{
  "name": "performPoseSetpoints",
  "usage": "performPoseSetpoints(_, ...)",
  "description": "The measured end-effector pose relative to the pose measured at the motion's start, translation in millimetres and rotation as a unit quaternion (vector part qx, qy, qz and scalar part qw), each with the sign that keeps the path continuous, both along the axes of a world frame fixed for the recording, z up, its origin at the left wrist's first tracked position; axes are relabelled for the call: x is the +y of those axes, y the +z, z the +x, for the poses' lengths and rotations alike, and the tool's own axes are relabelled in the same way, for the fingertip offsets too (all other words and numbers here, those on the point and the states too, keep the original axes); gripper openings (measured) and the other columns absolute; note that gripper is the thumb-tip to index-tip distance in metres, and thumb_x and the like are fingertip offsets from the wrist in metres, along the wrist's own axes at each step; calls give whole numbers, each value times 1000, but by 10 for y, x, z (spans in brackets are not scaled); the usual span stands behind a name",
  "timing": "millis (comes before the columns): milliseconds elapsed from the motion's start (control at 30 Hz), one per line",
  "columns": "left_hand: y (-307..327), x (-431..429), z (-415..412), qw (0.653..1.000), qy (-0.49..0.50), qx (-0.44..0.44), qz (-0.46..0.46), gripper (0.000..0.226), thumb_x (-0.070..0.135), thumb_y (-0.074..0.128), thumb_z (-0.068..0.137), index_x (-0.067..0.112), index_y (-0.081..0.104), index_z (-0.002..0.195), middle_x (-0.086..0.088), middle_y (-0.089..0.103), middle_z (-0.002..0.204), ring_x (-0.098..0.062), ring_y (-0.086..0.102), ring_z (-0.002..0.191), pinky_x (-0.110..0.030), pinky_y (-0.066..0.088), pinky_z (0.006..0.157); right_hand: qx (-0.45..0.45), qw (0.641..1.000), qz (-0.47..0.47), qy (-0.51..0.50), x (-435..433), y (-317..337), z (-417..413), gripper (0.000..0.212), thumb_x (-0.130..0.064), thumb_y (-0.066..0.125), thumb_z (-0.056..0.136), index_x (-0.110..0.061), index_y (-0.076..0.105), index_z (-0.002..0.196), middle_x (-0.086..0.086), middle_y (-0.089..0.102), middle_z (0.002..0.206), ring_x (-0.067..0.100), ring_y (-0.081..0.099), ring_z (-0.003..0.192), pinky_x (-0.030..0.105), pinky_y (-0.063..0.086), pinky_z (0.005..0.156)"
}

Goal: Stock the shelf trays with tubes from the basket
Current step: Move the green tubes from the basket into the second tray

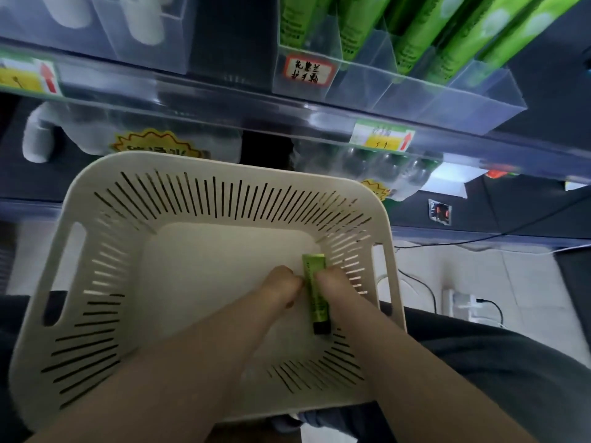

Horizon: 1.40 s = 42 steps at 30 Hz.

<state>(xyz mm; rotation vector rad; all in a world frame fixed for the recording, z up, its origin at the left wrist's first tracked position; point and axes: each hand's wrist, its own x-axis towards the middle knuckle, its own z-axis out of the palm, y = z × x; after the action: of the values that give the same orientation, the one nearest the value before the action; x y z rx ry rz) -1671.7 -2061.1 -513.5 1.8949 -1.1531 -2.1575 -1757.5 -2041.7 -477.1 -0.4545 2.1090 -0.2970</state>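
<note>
Green plastic tube with a black cap [315, 302] lies on the floor of a cream plastic basket with slatted sides [96, 251], towards the basket's right wall. The tube's cap points near, towards you, and its flat crimped end points far, towards the shelves.

Both your arms reach down into the basket from the near edge. Your left hand [281, 289] has its fingers bunched together and curled, with the tips meeting the tube's left edge. Your right hand [334, 282] has its fingers held close together against the tube's right edge, so the tube sits between the two hands. You see both hands from behind, and whether either one has actually closed a grip on the tube cannot be told.

The basket rests on your lap, over dark clothing. Beyond it, far and above, runs a clear plastic shelf rail carrying a green and yellow price label with a red arrow [382, 139]. On the far right shelf stands a clear plastic divided tray [447, 100] filled with upright green tubes [412, 33], fronted by a red-bordered handwritten label [308, 71]. On the far left, blurred white tubes [144, 17] stand in another clear tray. Low on the right, a white power strip [460, 303] with black cables lies on the pale tiled floor.
</note>
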Motion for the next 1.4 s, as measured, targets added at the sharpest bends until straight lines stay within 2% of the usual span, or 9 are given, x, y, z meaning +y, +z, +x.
performPoseSetpoints(67,-61,-7,-41,1000,-1,-13,-24,26,9,52,89,-6,57,110,-29,59,104,-39,60,99,-40,51,88,10,1000,3,10,-21,-55,-13,24,-8,39,95,5,54,108,10,48,85,23,47,86,26,37,66)
performPoseSetpoints(133,-96,-3,-92,999,5,-20,-28,36,6,51,87,-15,51,117,-34,54,122,-46,53,114,-51,46,97,26,999,9,18,-39,-106,-19,27,-8,40,94,7,55,111,9,47,75,24,48,83,27,34,67)
performPoseSetpoints(300,-143,24,-171,996,-17,-34,-81,22,11,55,86,-6,68,89,-27,67,100,-35,63,98,-39,50,80,28,999,10,14,-47,-219,-12,28,-8,42,94,7,56,113,17,55,92,24,51,85,28,37,69)
performPoseSetpoints(467,-161,43,-156,992,-43,-47,-109,21,12,56,87,1,69,97,-19,69,102,-29,64,95,-29,45,73,23,999,26,5,-36,-312,38,28,-6,40,92,9,55,111,18,57,87,28,56,85,28,39,60)
performPoseSetpoints(600,-160,57,-112,986,-53,-65,-142,19,16,55,89,5,65,100,-14,67,106,-24,60,93,-24,38,68,1,1000,16,-19,1,-329,93,28,-4,38,89,9,58,105,20,56,94,34,59,97,38,48,75)
performPoseSetpoints(800,-126,65,-20,984,-61,-88,-145,21,20,58,87,10,56,106,-9,62,110,-24,57,100,-25,37,75,-7,999,21,27,32,-260,91,31,-8,31,94,4,55,112,19,57,106,24,51,88,27,39,69)
performPoseSetpoints(1100,156,-8,188,980,-61,-47,-184,20,9,54,84,13,54,103,-7,63,95,-27,61,92,-34,51,77,-33,995,-76,55,53,5,181,35,-8,32,92,-7,53,120,18,59,111,33,57,102,40,48,88)
performPoseSetpoints(1233,406,-53,266,982,-32,-6,-186,22,2,53,86,14,50,104,-17,64,102,-35,61,96,-49,51,87,-65,988,-140,28,77,212,224,30,-12,35,96,-15,52,120,10,60,105,28,58,100,45,49,93)
performPoseSetpoints(1400,833,-72,346,970,-21,26,-240,26,2,53,88,16,54,110,-13,65,102,-28,63,94,-44,53,86,-110,966,-232,-10,112,528,243,24,-15,42,97,-20,55,116,8,59,110,24,59,102,47,50,93)
